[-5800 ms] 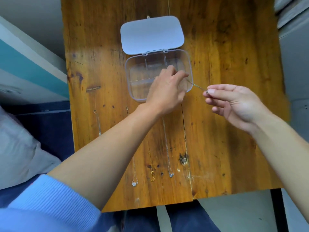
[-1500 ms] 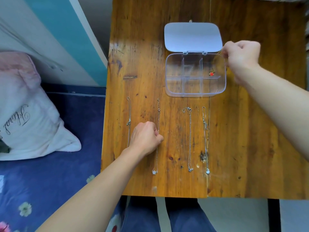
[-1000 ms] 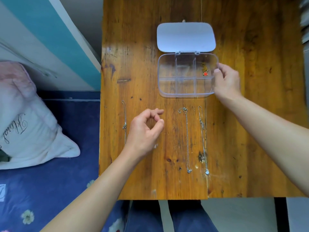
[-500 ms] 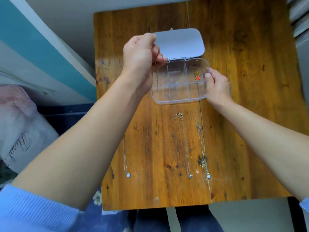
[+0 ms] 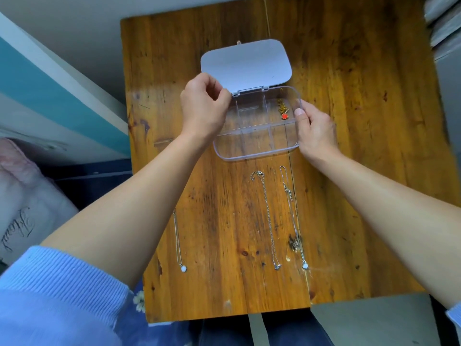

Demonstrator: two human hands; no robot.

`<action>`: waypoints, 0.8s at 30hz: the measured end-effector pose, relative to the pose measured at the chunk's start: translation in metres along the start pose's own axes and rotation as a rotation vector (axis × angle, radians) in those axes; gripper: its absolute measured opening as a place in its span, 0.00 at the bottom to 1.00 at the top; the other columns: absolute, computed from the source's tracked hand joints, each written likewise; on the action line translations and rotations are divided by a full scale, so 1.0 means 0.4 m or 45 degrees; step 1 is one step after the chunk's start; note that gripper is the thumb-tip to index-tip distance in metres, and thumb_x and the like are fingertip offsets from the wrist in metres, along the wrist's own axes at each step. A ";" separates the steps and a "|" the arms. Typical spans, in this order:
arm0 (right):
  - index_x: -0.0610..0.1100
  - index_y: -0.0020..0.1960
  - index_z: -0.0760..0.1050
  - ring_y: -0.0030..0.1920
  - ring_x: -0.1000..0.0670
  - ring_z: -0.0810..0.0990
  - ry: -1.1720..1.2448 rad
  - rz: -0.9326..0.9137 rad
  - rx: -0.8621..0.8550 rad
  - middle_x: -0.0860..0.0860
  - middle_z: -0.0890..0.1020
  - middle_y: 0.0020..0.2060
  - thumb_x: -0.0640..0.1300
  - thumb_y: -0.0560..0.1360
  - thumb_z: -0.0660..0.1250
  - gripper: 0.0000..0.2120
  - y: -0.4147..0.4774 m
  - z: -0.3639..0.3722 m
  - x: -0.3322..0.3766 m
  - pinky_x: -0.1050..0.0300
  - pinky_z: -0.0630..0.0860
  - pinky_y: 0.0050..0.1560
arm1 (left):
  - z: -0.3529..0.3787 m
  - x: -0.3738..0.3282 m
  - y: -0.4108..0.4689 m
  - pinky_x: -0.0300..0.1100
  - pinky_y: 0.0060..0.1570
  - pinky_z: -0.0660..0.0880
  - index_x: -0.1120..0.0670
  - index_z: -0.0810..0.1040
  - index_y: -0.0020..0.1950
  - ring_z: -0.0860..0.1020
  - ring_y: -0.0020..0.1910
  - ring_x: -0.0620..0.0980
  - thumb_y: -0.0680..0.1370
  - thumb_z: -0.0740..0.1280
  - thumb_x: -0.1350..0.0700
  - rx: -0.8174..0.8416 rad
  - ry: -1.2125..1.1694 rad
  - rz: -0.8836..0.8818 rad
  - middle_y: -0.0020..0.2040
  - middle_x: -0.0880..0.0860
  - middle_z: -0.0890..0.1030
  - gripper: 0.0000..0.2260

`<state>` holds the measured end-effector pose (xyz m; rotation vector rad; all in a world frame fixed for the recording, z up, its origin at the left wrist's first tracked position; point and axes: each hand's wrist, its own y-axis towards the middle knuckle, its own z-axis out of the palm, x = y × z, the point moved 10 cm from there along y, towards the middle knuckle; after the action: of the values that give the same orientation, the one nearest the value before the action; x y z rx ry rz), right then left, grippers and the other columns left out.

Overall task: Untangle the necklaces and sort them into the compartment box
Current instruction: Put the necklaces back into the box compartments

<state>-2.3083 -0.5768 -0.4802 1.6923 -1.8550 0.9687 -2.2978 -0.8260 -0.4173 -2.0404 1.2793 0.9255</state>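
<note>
The clear compartment box (image 5: 254,154) lies open on the wooden table (image 5: 361,121), its white lid (image 5: 247,63) folded back. A gold necklace with a red heart (image 5: 284,113) sits in its far right compartment. My left hand (image 5: 203,108) hovers over the box's far left corner, fingers pinched together on a thin silver necklace, which the hand mostly hides. My right hand (image 5: 314,131) grips the box's right wall, thumb on the rim. Three silver necklaces lie stretched out nearer me: a left one (image 5: 177,240), a middle one (image 5: 268,221) and a right one (image 5: 293,216).
The table's near edge (image 5: 224,315) is close to my body. To the left, off the table, are a teal and white wall (image 5: 50,96) and a pale pillow (image 5: 22,208) on blue bedding. Bare wood lies to the right of the box.
My left hand picked a silver necklace off the table and carried it up to the box's left side. My right hand dropped from the box's far corner to hold its right wall.
</note>
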 end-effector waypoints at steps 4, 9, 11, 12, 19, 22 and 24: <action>0.42 0.73 0.68 0.69 0.46 0.71 -0.008 0.013 0.007 0.46 0.75 0.68 0.46 0.83 0.54 0.20 -0.003 -0.001 0.001 0.58 0.66 0.65 | 0.000 0.017 -0.031 0.40 0.45 0.70 0.55 0.79 0.42 0.75 0.48 0.49 0.75 0.68 0.55 -0.044 0.296 0.117 0.47 0.53 0.78 0.05; 0.42 0.70 0.71 0.65 0.45 0.74 -0.018 0.040 0.044 0.46 0.78 0.64 0.49 0.82 0.56 0.19 -0.007 -0.015 0.012 0.55 0.70 0.61 | 0.005 0.083 -0.059 0.43 0.46 0.69 0.55 0.80 0.45 0.76 0.54 0.54 0.76 0.69 0.54 -0.027 0.435 0.026 0.54 0.56 0.76 0.05; 0.43 0.69 0.72 0.63 0.44 0.75 -0.174 -0.018 -0.067 0.44 0.78 0.63 0.52 0.80 0.60 0.21 -0.041 -0.053 0.022 0.54 0.70 0.58 | 0.006 0.095 -0.066 0.45 0.44 0.71 0.55 0.79 0.47 0.77 0.49 0.55 0.76 0.69 0.54 0.002 0.397 0.031 0.54 0.55 0.76 0.05; 0.44 0.67 0.73 0.60 0.44 0.76 -0.244 -0.071 -0.122 0.44 0.78 0.61 0.52 0.79 0.62 0.20 -0.073 -0.069 0.032 0.56 0.69 0.55 | 0.004 0.097 -0.072 0.46 0.44 0.73 0.55 0.77 0.49 0.78 0.47 0.56 0.76 0.69 0.55 0.008 0.366 0.045 0.53 0.55 0.76 0.06; 0.48 0.47 0.79 0.45 0.48 0.78 -0.408 -0.211 -0.006 0.51 0.77 0.49 0.50 0.73 0.72 0.07 -0.291 0.014 0.068 0.54 0.73 0.36 | 0.007 0.163 -0.111 0.49 0.49 0.75 0.58 0.76 0.56 0.78 0.46 0.55 0.79 0.64 0.52 0.067 0.046 -0.133 0.44 0.53 0.79 0.11; 0.49 0.46 0.79 0.43 0.49 0.77 -0.423 -0.212 -0.008 0.52 0.78 0.45 0.51 0.73 0.71 0.07 -0.314 0.035 0.071 0.57 0.69 0.35 | 0.016 0.180 -0.117 0.50 0.47 0.76 0.59 0.77 0.52 0.77 0.44 0.54 0.80 0.63 0.51 0.129 -0.065 -0.211 0.41 0.52 0.79 0.12; 0.50 0.45 0.79 0.42 0.48 0.78 -0.526 -0.139 0.105 0.54 0.81 0.42 0.55 0.73 0.70 0.09 -0.325 0.065 0.041 0.57 0.68 0.38 | 0.016 0.179 -0.118 0.51 0.46 0.77 0.60 0.77 0.51 0.79 0.45 0.57 0.80 0.63 0.51 0.136 -0.079 -0.216 0.40 0.52 0.78 0.12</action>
<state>-2.1799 -0.6076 -0.4596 2.1490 -1.9633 0.6975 -2.2344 -0.8409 -0.4733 -1.9859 1.0810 0.8185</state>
